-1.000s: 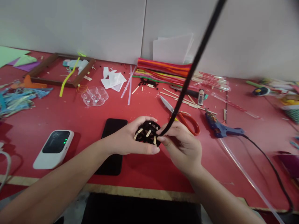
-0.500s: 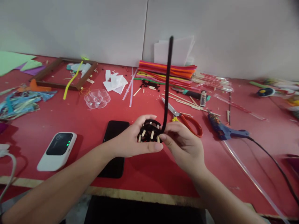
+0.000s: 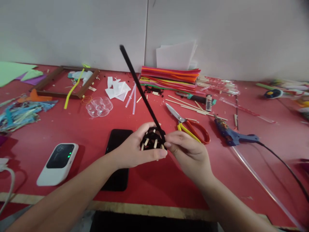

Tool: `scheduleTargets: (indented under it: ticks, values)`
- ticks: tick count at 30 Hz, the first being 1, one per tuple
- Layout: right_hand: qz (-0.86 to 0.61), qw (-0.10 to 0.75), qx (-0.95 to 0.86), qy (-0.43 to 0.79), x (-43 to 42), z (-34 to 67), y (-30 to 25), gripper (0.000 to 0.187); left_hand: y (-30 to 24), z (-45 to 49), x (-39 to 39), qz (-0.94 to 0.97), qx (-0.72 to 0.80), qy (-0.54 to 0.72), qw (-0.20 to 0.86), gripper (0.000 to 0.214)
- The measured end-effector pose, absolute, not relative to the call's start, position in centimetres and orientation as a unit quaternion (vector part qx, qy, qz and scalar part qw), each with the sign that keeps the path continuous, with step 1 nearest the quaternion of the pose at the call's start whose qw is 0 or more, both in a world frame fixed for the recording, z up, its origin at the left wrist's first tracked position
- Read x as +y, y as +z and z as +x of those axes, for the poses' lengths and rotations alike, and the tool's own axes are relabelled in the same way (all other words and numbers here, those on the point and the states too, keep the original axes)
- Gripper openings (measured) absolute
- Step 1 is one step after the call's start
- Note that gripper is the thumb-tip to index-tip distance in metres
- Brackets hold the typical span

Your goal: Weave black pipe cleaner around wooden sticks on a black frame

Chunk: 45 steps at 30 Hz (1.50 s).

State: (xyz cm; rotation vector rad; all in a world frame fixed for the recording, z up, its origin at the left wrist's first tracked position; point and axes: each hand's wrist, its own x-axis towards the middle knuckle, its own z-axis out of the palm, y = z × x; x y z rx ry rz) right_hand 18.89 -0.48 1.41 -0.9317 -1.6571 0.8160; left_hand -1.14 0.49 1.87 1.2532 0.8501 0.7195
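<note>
A small round black basket-like piece (image 3: 151,141), woven around short pale wooden sticks, is held above the table. My left hand (image 3: 134,149) grips it from the left, thumb along the near side and fingers behind. A long black pipe cleaner (image 3: 140,87) rises from its right side and leans up to the left. My right hand (image 3: 190,149) is closed in a pinch at the pipe cleaner's lower end, touching the piece's right edge. The fingers partly hide the spot where the pipe cleaner joins the weave.
Under my left wrist lies a black phone (image 3: 117,180); a white device (image 3: 51,175) is farther left. Scissors (image 3: 173,112) and a blue glue gun (image 3: 233,137) with a cord lie right. Behind are bundled colored pipe cleaners (image 3: 169,75), wooden sticks (image 3: 190,108) and a clear tray (image 3: 98,107).
The black pipe cleaner has swung from nearly upright to leaning left across the piece. Both hands keep their holds, and the view has shifted slightly.
</note>
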Motion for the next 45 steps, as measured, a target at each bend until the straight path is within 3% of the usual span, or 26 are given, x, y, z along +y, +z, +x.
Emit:
scheduleTargets:
  ticks: [6,16,24,28,31,35,37,42,45]
  values:
    - [-0.402,0.514,-0.664,0.365,-0.7,18.8,1.5,0.022,2.4,-1.0,0.4,0.544,0.39,0.32,0.67,0.072]
    - [-0.42,0.447,-0.672,0.415,-0.8,19.0,1.6,0.022,2.3,-1.5,0.7,0.549,0.347,0.296,0.7,0.06]
    - [-0.424,0.442,-0.574,0.543,-0.9,18.7,1.4,0.014,0.9,-1.7,0.6,0.545,0.334,0.334,0.692,0.091]
    - [-0.443,0.508,-0.427,0.603,-0.5,18.4,1.6,0.016,-0.3,-1.9,1.1,0.548,0.301,0.471,0.622,0.101]
    - [-0.435,0.519,-0.333,0.656,-0.1,18.4,1.8,0.025,-0.3,-1.6,1.0,0.615,0.332,0.474,0.535,0.107]
    - [-0.407,0.51,-0.277,0.705,0.0,18.3,1.9,0.029,0.4,-1.2,0.5,0.744,0.378,0.493,0.244,0.084]
    - [-0.401,0.504,-0.265,0.718,-0.1,18.3,1.8,0.029,0.6,-1.2,0.2,0.779,0.366,0.485,0.155,0.066]
    - [-0.404,0.498,-0.266,0.72,-0.1,18.3,1.5,0.028,0.9,-1.1,-0.1,0.794,0.365,0.473,0.116,0.031]
    - [-0.41,0.489,-0.268,0.722,0.1,18.5,1.4,0.026,0.8,-1.1,-0.1,0.789,0.386,0.461,0.131,0.02]
